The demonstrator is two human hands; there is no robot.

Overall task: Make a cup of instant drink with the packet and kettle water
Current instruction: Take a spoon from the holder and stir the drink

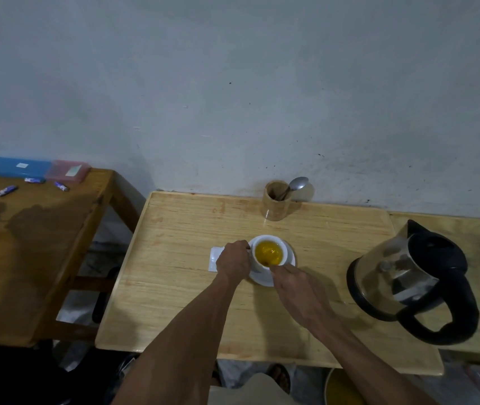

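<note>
A white cup full of yellow-orange drink stands on a white saucer in the middle of the light wooden table. My left hand is curled around the cup's left side, at its handle. My right hand comes in from the near right, its fingertips pinched together at the cup's near rim. Whether they hold anything is hidden. A small dark spot shows in the drink just beyond them. A white packet lies flat, partly under my left hand. The steel and black kettle stands to the right.
A wooden holder with a metal spoon stands at the back by the wall. To the left, a darker wooden table carries a blue box, a pink box and small batteries. A gap separates the tables.
</note>
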